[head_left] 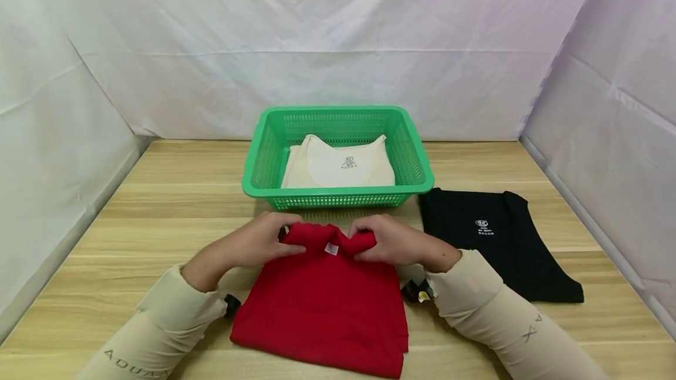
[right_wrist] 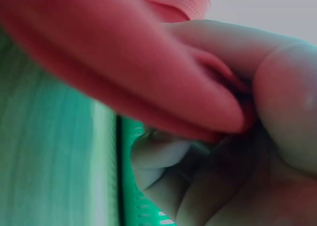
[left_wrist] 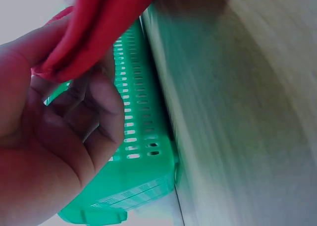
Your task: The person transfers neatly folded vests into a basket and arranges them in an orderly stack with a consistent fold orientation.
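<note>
A folded red garment (head_left: pixel 322 304) lies on the table, its far edge with a small white label lifted by both hands. My left hand (head_left: pixel 259 240) pinches the left part of that edge; in the left wrist view the red cloth (left_wrist: pixel 94 32) sits between the thumb and curled fingers of the hand (left_wrist: pixel 64 122). On the right part, my right hand (head_left: pixel 393 240) grips the edge. The right wrist view has thick red folds (right_wrist: pixel 129 67) held between thumb and fingers of the hand (right_wrist: pixel 237 171).
A green basket (head_left: pixel 338 192) holding folded cream garments (head_left: pixel 343 166) stands just beyond the hands. To its right, a folded black garment (head_left: pixel 491 239) lies on the wooden table (head_left: pixel 158 192). White sheets (head_left: pixel 327 46) hang behind and at both sides.
</note>
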Available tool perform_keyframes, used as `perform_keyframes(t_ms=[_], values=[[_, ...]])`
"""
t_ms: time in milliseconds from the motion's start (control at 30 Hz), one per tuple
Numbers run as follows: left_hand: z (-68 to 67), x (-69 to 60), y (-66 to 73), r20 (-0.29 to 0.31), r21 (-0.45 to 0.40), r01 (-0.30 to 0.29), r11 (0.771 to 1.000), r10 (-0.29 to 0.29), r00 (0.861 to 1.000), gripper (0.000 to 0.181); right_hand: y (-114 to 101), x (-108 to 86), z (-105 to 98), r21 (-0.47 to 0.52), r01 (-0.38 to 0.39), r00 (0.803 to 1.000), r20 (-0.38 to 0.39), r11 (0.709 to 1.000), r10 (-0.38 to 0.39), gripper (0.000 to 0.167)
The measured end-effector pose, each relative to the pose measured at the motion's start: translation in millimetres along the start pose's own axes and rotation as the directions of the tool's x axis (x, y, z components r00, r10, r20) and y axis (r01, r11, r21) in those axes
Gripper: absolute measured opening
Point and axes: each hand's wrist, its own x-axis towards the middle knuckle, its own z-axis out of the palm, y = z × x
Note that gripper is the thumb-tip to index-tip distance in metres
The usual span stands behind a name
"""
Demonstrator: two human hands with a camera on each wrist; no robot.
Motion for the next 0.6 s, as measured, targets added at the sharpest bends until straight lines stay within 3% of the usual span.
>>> perform_keyframes(t_ms=[167, 367, 600], values=[[-2.0, -0.6, -0.1, 0.002, -0.019, -0.016, 1.0, 0.016, 1.0, 0.019, 0.6, 1.1, 2.1, 0.022, 0.025, 1.0, -0.005, 0.999, -0.025, 0.018], [-1.7, -0.2, 0.6, 0.01, -0.037, 0.012, 0.999, -0.012, 1.0, 0.018, 1.2, 2.4, 3.0, 0.01, -0.028, 0.999, -0.03, 1.0, 0.028, 0.014], [-0.3, -1.5, 2.1, 0.025, -0.054, -0.011, 0.998, 0.012, 1.0, 0.022, 1.6, 1.4, 3.0, 0.052, -0.034, 0.998, 0.062, 0.998, 0.031, 0.015]])
